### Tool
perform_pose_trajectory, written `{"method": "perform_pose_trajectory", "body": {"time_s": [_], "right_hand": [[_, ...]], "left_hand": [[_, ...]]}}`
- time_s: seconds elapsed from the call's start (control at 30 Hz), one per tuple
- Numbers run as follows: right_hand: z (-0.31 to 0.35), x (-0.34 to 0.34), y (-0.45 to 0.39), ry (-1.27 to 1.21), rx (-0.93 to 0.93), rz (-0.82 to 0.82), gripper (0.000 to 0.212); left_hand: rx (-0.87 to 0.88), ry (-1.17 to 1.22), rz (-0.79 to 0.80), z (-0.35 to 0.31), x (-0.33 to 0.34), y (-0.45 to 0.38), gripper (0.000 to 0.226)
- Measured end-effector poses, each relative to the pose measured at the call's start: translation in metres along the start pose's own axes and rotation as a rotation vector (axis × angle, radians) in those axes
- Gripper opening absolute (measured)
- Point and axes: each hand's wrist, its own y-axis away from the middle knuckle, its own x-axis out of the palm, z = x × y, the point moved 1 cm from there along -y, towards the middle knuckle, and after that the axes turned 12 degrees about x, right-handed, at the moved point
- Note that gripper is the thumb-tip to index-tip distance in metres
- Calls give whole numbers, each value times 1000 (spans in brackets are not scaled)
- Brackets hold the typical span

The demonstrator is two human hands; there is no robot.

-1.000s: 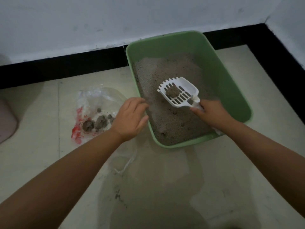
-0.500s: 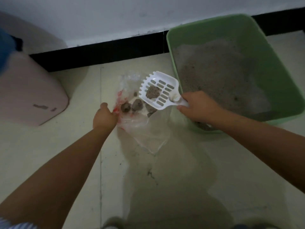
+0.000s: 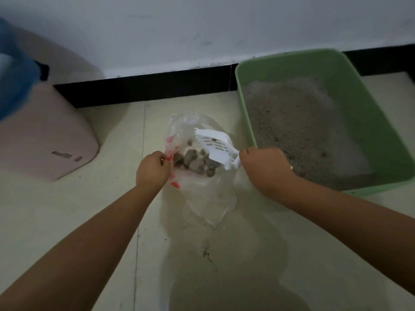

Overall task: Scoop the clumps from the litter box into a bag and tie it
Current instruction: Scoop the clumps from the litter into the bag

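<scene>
Clumps (image 3: pixel 195 162) lie heaped inside the clear bag (image 3: pixel 208 198) on the floor, just left of the green litter box (image 3: pixel 368 122). White scoop (image 3: pixel 215 147) tipped on edge over the bag mouth, presumably so its load slides in. Left hand (image 3: pixel 152 169) pinches the bag's rim, probably to hold the mouth open; right hand (image 3: pixel 262 167) grips the scoop handle.

Scoop (image 3: pixel 215 146) now tipped over bag (image 3: pixel 208 194)

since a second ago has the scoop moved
Yes. The scoop, then flat over the litter box, has gone left past its rim and tipped over the bag, gripped by the right hand.
</scene>
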Motion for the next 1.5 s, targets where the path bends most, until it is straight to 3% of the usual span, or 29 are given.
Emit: {"method": "perform_pose_trajectory", "body": {"time_s": [0.1,0.23,0.33,0.47,0.6,0.8,1.13,1.23,1.5], "right_hand": [[-31,-6,0,-237,65,106,23],[-99,-5,0,-424,273,54,24],[-147,9,12,-375,401,134,31],[-197,25,39,-170,489,326,34],[-244,33,53,-80,527,428,35],[-264,49,39,-38,465,602,32],[-225,67,6,-141,142,589,49],[-207,78,3,-216,125,565,35],[-167,113,-1,-474,173,551,42]], "left_hand": [[86,-26,-21,-8,2,-4,28],[371,-31,-68,-44,13,-6,43],[614,6,-71,-80,24,-6,49],[967,49,-142,-127,48,-8,39],[1167,6,-165,-142,72,-13,34],[1312,-71,-176,-145,84,-19,31],[1365,-93,-161,-147,89,-26,32],[1361,-98,-176,-146,90,-26,32],[1368,-36,-188,-143,97,-24,6]]}}
